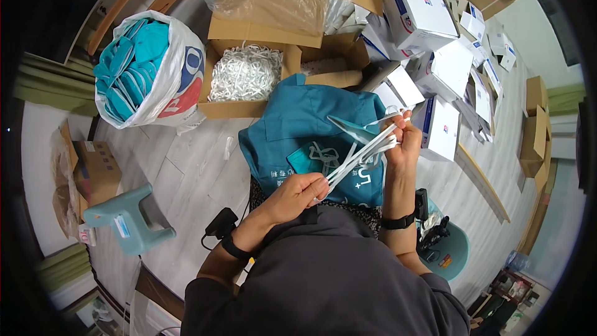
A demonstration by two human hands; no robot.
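Over my lap lies a teal cloth apron [292,112] with white lettering. My left hand [301,190] is closed in a fist round one end of several white elastic cords [362,157]. They run taut up to my right hand [403,139], whose fingers pinch their other end. Just left of my right fingers, a folded teal face mask [351,127] with a pale inner side seems joined to the cords; the fingers partly hide where they meet. Another teal mask [302,157] rests on the apron behind my left hand, with a loose greyish cord next to it.
Ahead stands a cardboard box [233,109] full of white cord loops [245,73]. To its left is a white bag [180,90] of teal masks [134,68]. White cartons [440,130] pile up at right. A blue-green stool [129,219] and bin [459,252] flank me.
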